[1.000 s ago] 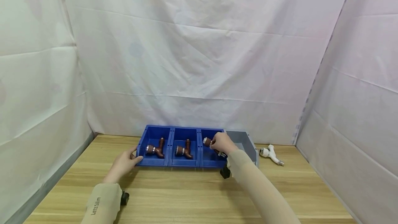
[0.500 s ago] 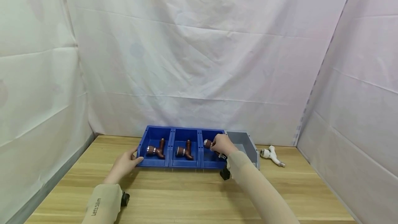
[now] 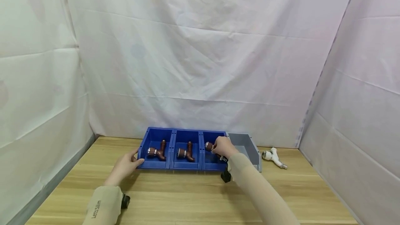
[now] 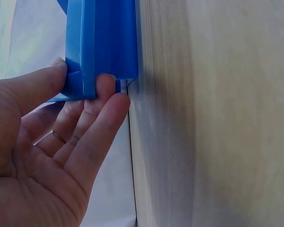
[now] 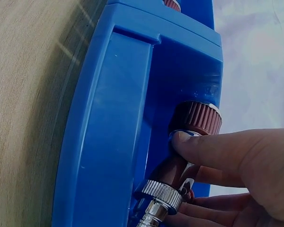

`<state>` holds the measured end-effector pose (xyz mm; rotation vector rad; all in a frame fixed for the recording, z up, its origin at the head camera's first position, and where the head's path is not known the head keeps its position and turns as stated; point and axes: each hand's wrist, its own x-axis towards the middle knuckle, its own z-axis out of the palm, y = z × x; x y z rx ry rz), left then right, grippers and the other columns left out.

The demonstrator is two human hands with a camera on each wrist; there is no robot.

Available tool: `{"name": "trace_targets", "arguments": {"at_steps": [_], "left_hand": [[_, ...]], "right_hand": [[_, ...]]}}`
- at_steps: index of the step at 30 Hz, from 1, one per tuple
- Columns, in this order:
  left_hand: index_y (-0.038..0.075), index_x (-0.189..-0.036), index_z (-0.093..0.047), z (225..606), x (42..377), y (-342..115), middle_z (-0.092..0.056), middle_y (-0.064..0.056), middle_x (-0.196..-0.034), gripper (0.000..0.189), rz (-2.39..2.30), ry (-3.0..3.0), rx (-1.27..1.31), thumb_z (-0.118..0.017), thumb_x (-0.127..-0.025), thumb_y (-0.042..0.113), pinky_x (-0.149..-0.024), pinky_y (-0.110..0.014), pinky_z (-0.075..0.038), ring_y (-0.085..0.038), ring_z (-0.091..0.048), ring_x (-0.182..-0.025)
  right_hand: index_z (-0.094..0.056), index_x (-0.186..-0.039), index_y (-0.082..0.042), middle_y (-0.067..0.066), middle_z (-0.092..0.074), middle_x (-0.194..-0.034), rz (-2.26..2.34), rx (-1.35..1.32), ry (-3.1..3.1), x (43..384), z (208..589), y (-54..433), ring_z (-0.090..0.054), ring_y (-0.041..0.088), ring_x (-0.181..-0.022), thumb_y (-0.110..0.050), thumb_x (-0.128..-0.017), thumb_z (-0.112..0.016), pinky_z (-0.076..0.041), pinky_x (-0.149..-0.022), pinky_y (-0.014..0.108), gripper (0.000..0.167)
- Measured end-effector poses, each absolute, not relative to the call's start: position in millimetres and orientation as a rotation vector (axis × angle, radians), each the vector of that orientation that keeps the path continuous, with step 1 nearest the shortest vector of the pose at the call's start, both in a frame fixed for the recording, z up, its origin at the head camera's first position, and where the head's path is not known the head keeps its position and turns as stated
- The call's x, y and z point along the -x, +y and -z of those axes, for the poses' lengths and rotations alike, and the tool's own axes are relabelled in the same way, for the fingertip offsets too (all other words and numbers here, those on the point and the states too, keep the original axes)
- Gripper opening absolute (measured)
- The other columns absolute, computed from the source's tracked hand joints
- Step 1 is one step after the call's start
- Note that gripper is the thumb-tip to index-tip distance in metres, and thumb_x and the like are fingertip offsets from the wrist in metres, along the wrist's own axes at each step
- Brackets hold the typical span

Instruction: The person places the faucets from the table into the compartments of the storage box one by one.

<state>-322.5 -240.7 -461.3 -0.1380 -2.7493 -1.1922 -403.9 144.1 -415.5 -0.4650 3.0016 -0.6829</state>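
Observation:
My left hand point(image 3: 126, 164) pinches the front left corner of the leftmost blue bin point(image 3: 153, 163), thumb on one face and fingers on the other, as the left wrist view shows. With thumb and fingers, my right hand point(image 3: 225, 146) grips a brown faucet point(image 5: 199, 118) low inside the third blue bin point(image 5: 113, 94). Its ribbed knob points left in the head view, and a chrome threaded collar and nozzle show at its other end. Part of the faucet's body is hidden behind the fingers. Similar brown faucets lie in the first bin, one faucet point(image 3: 160, 152), and second bin, another faucet point(image 3: 188, 152).
A grey bin point(image 3: 245, 145) adjoins the blue row on the right, partly behind my right wrist. Right of it on the wooden table point(image 3: 187, 197) lies a white faucet point(image 3: 275, 157). White cloth point(image 3: 200, 61) hangs behind and along both sides.
My right hand has lowered the brown faucet slightly within the third blue bin. The left hand keeps its hold on the bin corner. The head view has shifted a little.

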Motion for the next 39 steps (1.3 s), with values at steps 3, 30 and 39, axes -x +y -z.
{"name": "trace_targets", "arguments": {"at_steps": [3, 30, 39], "left_hand": [[-0.012, -0.141, -0.039, 461, 322, -241, -0.057, -0.005, -0.07, 0.06, 1.201, -2.74, 0.142, -0.064, -0.093, 0.014, -0.051, -0.033, -0.043, -0.018, -0.052, -0.054], [-0.012, -0.141, -0.039, 465, 322, -242, -0.057, -0.006, -0.069, 0.06, 1.195, -2.74, 0.153, -0.064, -0.093, 0.014, -0.05, -0.032, -0.042, -0.016, -0.051, -0.053], [-0.012, -0.14, -0.04, 465, 324, -242, -0.056, -0.005, -0.067, 0.059, 1.185, -2.735, 0.153, -0.064, -0.093, 0.014, -0.05, -0.032, -0.042, -0.017, -0.051, -0.053]], "right_hand": [[-0.074, -0.067, -0.001, 0.01, -0.061, -0.053, 0.679, 0.466, 3.004, 404, 414, 143, -0.057, 0.019, -0.045, -0.007, -0.084, -0.074, -0.051, -0.058, 0.031, 0.017], [-0.072, -0.066, 0.001, 0.005, -0.057, -0.048, 0.624, 0.427, 3.023, 411, 428, 139, -0.046, 0.013, -0.041, -0.004, -0.081, -0.076, -0.047, -0.054, 0.03, 0.016], [-0.07, -0.063, 0.0, -0.003, -0.046, -0.043, 0.608, 0.405, 3.024, 410, 427, 139, -0.044, 0.013, -0.042, -0.005, -0.08, -0.076, -0.045, -0.054, 0.03, 0.019]]}}
